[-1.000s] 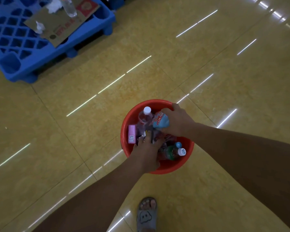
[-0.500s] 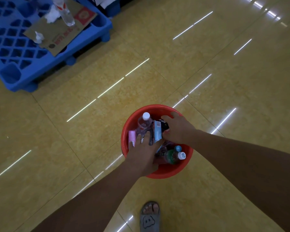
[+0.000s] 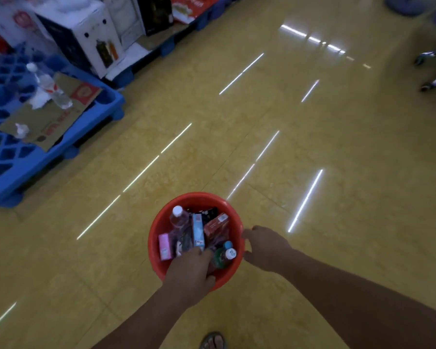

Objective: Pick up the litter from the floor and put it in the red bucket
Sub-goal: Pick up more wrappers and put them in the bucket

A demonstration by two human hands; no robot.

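Dipping into the round red plastic bucket [image 3: 153, 244] at 6 o'clock is the left hand [image 3: 189, 274], grip unclear; the right hand [image 3: 266, 248] is held slack, empty, at 3 o'clock.

A glossy yellow tiled floor [image 3: 325, 222] carries long white streaks of reflected light. At the far left, a blue plastic pallet [image 3: 8, 177] bears a cardboard sheet [image 3: 48, 124], with stacked boxes [image 3: 86, 34] beyond.

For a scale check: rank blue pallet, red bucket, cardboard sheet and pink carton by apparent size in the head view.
blue pallet
red bucket and cardboard sheet: too alike to rank; the sheet lies farther
pink carton
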